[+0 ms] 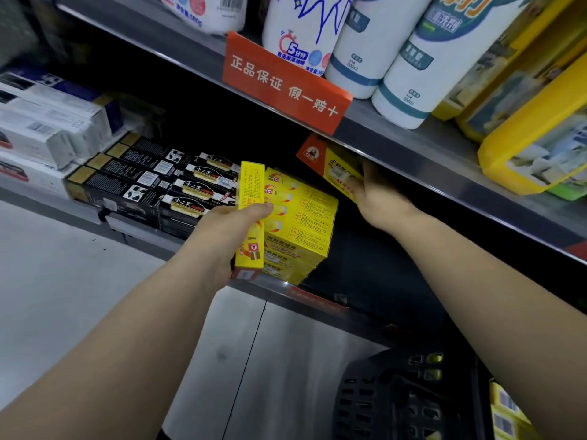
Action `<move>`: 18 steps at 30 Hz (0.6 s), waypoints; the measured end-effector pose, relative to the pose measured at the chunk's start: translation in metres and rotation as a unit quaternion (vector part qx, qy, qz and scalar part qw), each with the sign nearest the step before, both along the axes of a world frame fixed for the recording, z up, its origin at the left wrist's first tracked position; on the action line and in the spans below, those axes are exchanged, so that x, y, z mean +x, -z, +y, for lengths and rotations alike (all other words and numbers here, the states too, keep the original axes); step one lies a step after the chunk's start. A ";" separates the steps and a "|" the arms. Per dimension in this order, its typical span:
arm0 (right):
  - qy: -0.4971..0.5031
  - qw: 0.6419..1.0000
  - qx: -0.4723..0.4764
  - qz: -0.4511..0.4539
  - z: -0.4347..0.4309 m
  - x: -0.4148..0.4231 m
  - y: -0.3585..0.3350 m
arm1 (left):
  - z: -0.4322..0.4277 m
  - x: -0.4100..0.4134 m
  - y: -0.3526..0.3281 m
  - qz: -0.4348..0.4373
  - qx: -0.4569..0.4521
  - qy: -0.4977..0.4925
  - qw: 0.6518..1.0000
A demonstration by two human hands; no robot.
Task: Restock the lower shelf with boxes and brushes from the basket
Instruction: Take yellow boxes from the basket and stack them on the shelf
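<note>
Left hand (222,236) has its fingers curled round a slim yellow box (251,192), upright at frame centre, just in front of the yellow stack (301,223) on the lower shelf (317,300). Right hand (378,198) grasps an orange-ended box (330,163) right of centre. Likely light, stiff cartons with crushable corners, so hold the long sides. Basket (397,398) is at lower right.

Stacked boxes (301,223) are bright yellow with red print, and so is the slim box (251,192) in the left hand (228,236). Tilted box (327,163) in the right hand (378,198): yellow, orange-red end. Neighbouring boxes (136,182) black and gold, shelf sign (286,84) orange-red, white lettering.
</note>
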State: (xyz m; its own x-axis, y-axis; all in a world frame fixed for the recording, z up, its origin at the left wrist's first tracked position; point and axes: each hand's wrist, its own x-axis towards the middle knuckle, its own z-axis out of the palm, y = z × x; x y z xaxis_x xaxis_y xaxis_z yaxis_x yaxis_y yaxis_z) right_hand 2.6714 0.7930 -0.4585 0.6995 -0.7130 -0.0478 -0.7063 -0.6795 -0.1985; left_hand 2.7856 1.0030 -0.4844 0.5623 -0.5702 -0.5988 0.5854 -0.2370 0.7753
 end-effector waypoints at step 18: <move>-0.012 0.985 0.141 0.094 -0.016 0.044 0.043 | -0.014 -0.002 0.012 -0.035 0.010 -0.009 0.999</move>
